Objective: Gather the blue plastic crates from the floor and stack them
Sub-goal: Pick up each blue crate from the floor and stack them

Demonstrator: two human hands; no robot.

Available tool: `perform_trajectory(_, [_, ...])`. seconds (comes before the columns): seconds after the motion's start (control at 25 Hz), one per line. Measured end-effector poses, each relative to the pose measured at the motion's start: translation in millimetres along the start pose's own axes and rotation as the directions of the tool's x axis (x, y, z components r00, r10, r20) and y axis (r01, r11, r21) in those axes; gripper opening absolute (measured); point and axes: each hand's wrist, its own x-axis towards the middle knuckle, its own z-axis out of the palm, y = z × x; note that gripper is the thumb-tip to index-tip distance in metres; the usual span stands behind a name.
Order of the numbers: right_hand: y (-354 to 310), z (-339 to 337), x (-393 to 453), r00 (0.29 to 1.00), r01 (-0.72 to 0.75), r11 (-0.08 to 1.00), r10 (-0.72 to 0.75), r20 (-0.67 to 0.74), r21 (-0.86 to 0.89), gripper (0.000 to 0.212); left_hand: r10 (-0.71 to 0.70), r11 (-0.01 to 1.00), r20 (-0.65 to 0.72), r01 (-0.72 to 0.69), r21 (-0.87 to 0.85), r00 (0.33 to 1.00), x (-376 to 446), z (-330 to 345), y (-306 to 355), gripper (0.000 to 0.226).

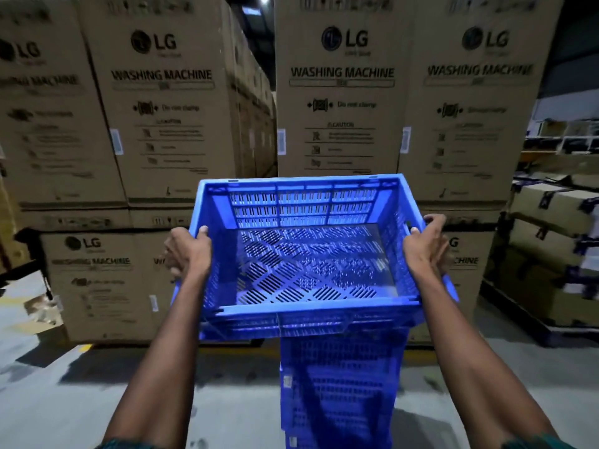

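An empty blue plastic crate (pixel 301 254) with slotted walls and floor is held at chest height, open side up. My left hand (pixel 188 251) grips its left rim and my right hand (pixel 424 244) grips the handle slot in its right wall. Directly below it stands a stack of blue crates (pixel 340 393) on the floor, its top hidden by the held crate. The held crate sits shifted to the left of the stack; whether it touches the stack I cannot tell.
Tall cardboard washing-machine boxes (pixel 343 92) form a wall behind the stack, with a narrow dark gap (pixel 256 92) between two rows. Strapped cartons on a pallet (pixel 551 254) stand at the right. Torn cardboard (pixel 45 312) lies on the grey concrete floor (pixel 64 400) at the left.
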Motion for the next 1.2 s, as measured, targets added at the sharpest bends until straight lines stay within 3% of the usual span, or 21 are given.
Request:
perform_trajectory(0.28, [-15.3, 56.7, 59.9, 0.999, -0.016, 0.996, 0.012, -0.046, -0.089, 0.026, 0.037, 0.999, 0.14, -0.033, -0.031, 0.99, 61.2, 90.1, 40.9, 0.036])
perform_trajectory(0.76, [-38.4, 140.3, 206.7, 0.995, -0.098, 0.983, 0.094, -0.034, -0.154, 0.028, 0.094, 0.985, 0.302, -0.134, 0.113, 0.949, 133.1, 245.0, 123.1, 0.025])
perform_trajectory(1.04, [-26.5, 191.0, 308.0, 0.989, -0.136, 0.979, 0.143, 0.04, -0.15, 0.017, 0.071, 0.961, 0.328, -0.153, 0.232, 0.942, 145.2, 343.7, 154.0, 0.024])
perform_trajectory(1.2, [-31.2, 215.6, 350.0, 0.966, -0.094, 0.971, 0.142, 0.217, -0.218, 0.03, 0.027, 0.94, 0.311, -0.13, 0.315, 0.95, 171.0, 393.3, 164.8, 0.027])
